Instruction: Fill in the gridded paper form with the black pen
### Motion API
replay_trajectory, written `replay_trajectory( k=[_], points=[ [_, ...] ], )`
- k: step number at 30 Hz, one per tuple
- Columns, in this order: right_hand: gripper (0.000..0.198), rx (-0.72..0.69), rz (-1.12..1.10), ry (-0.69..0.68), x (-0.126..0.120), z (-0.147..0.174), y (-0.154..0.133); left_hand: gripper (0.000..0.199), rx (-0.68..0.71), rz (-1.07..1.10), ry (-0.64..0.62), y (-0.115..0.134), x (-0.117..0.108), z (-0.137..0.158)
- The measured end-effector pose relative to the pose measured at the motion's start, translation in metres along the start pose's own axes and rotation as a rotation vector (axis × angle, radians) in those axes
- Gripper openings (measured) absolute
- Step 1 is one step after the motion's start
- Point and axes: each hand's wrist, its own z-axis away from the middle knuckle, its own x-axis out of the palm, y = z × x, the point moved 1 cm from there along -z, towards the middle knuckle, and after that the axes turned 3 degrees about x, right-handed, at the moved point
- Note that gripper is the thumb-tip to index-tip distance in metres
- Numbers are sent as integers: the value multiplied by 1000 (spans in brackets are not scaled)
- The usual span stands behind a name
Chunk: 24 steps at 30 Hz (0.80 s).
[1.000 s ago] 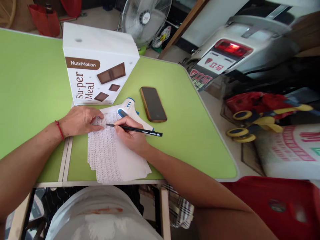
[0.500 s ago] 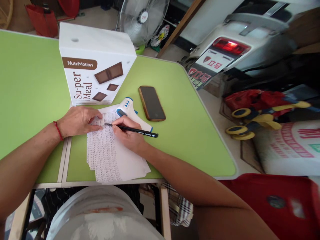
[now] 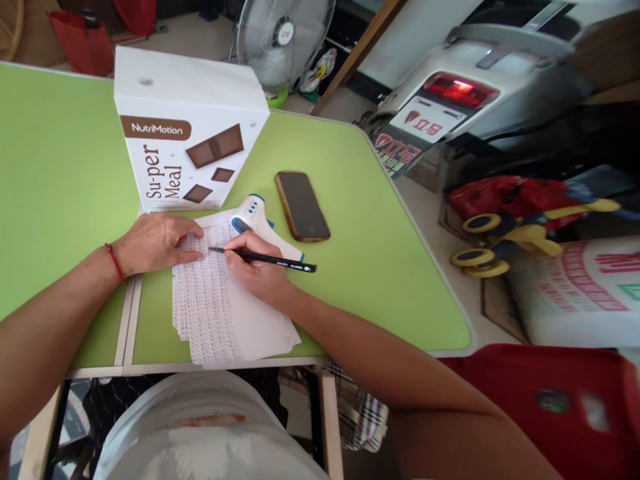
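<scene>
Several sheets of paper (image 3: 260,330), dense with handwriting on their left part, lie fanned on the green table (image 3: 380,267). My right hand (image 3: 257,270) rests on the top sheet and grips a black pen (image 3: 280,260), its tip at the writing. My left hand (image 3: 160,241), with a red cord at the wrist, lies on the upper left of the sheets, thumb and forefinger apart. Just beyond my right hand a white and blue infrared thermometer (image 3: 267,233) lies partly over the paper. A phone (image 3: 303,205) in a brown case lies to its right.
A white NutriMotion box (image 3: 175,160) stands upright behind my left hand. Past the table are a fan (image 3: 285,40), a scooter (image 3: 450,100), a yellow and blue wheeled toy (image 3: 500,240), a white sack (image 3: 575,293) and a red chair (image 3: 550,400).
The view has shifted very slightly. Both hands stay in nearly the same place, and the pen tip remains at the same part of the writing.
</scene>
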Motion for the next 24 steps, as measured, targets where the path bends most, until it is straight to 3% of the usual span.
replay_trajectory(
  k=[19,24],
  points=[
    [7,-1,23,-20,-2,1,-3,36,25,16,22,-3,1,0],
    [7,-5,22,33,-3,0,-4,36,10,17,10,-3,1,0]
  ],
)
